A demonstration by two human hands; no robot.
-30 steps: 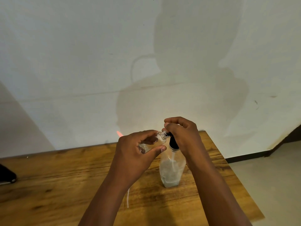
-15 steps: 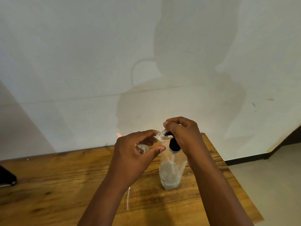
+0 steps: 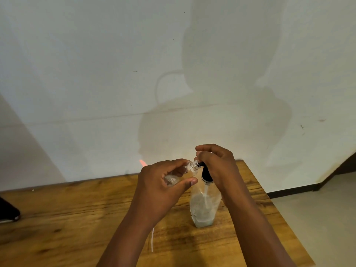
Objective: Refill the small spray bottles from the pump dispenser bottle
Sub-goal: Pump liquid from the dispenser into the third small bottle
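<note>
A clear pump dispenser bottle (image 3: 202,209) with a black pump head (image 3: 206,175) stands upright on the wooden table (image 3: 57,218). It holds a little liquid at the bottom. My right hand (image 3: 217,164) curls over the pump head from above. My left hand (image 3: 161,185) grips a small clear spray bottle (image 3: 189,167), tilted with its open threaded neck against the black nozzle. Most of the small bottle is hidden by my fingers.
A thin white tube (image 3: 152,239) lies on the table below my left wrist. A small pink-orange object (image 3: 143,162) shows behind my left hand. A dark object (image 3: 8,212) sits at the table's left edge. The table's right edge drops to the floor (image 3: 317,218).
Both hands and the bottles keep the same grip and place. The view has drifted slightly, so everything sits a little lower and to the right in frame.
</note>
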